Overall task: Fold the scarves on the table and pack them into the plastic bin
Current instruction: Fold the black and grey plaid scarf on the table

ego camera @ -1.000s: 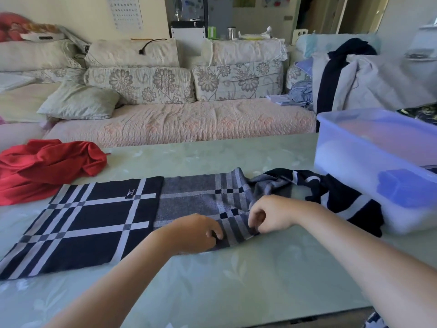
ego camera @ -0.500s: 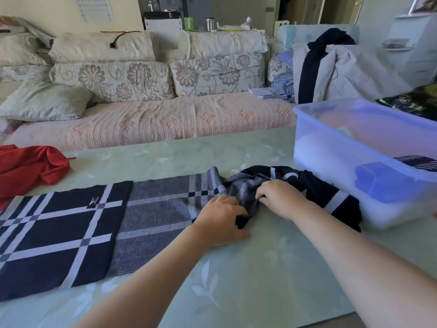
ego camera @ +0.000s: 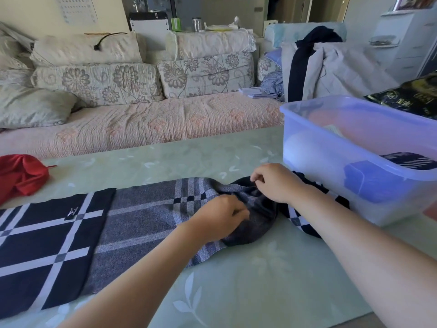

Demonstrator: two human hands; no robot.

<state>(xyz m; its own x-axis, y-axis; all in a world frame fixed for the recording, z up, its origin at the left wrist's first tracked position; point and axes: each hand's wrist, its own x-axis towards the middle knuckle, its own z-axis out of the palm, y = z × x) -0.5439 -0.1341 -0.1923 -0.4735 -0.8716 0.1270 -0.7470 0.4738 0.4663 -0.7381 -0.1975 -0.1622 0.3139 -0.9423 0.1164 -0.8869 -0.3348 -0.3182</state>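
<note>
Gripping the bunched-up right end of the plaid scarf (ego camera: 142, 221), both hands are close together but not touching. The left hand (ego camera: 220, 216) has its fingers curled into the near side of the bunch, and the right hand (ego camera: 276, 183) pinches the far edge of it. From there the scarf lies flat and spread out to the left, running out of view. Its dark crumpled tail goes the other way under the right forearm, right up against the front wall of the plastic bin (ego camera: 312, 147). There's a dark striped piece (ego camera: 411, 160) already inside the bin. A wide band of green table (ego camera: 236, 280) shows between the scarf and the near edge, plus a narrower strip on the far side before the sofa (ego camera: 142, 121). The red scarf (ego camera: 21, 176) is heaped at the far left, well apart from both hands.
</note>
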